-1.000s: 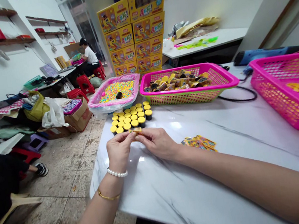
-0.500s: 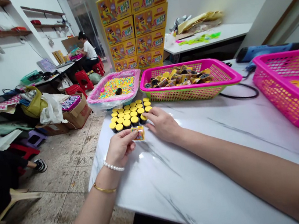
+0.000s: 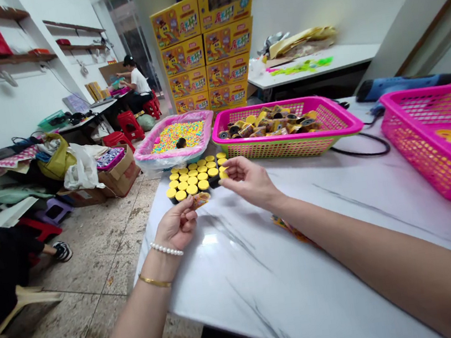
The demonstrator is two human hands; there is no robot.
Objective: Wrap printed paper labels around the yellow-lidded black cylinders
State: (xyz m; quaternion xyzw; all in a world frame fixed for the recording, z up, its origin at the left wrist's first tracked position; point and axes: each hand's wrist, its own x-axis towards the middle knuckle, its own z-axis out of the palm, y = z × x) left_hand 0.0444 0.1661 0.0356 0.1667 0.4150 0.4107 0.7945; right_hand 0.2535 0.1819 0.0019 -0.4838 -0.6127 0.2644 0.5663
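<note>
My left hand (image 3: 177,222) pinches a small printed wrapper (image 3: 201,199) in yellow and orange between thumb and fingers. Close beside it, my right hand (image 3: 250,182) has its fingertips on a small black jar with a yellow lid (image 3: 214,181), which looks tipped on its side with the lid toward my fingers. Rows of similar yellow-lidded jars (image 3: 192,189) stand upright just beyond both hands. More printed wrappers (image 3: 290,228) lie on the table, partly hidden under my right forearm.
A lined tub of colourful beads (image 3: 148,154) and a pink basket of wrapped jars (image 3: 281,144) stand behind the jars. Another pink basket (image 3: 425,157) with yellow pieces is at the right. Yellow cartons (image 3: 182,55) are stacked behind; a person (image 3: 138,83) sits far back.
My right hand has pulled the front corner jar away from the rows and tipped it. The wrapper in my left hand has turned and shifted slightly left. Wrappers under my right forearm have come into view.
</note>
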